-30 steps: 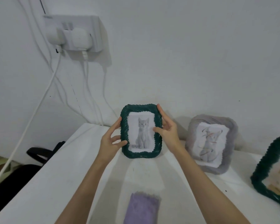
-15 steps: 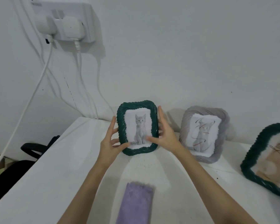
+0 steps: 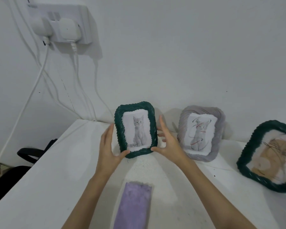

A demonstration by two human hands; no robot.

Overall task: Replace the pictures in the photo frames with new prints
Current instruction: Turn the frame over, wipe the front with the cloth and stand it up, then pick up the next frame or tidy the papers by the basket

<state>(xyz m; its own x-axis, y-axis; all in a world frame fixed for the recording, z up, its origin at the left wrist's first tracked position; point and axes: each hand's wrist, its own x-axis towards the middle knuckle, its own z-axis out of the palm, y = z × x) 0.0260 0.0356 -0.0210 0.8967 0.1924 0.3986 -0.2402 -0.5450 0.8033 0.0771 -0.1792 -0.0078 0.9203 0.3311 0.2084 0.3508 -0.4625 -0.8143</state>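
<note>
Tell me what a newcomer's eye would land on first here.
First, the dark green frame with a grey kitten print, standing at the back of the white table between the left hand and right hand. Next, the grey frame beside it leaning on the wall, and the purple cloth lying nearest the camera.

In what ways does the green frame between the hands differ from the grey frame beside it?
The green frame has a dark green rim; the grey frame has a pale grey one. The green frame's cat print is clean; the grey frame's cat print has scribbled lines over it. Thumbs of the left hand and right hand touch the green frame; nothing touches the grey. Both stand upright by the wall.
</note>
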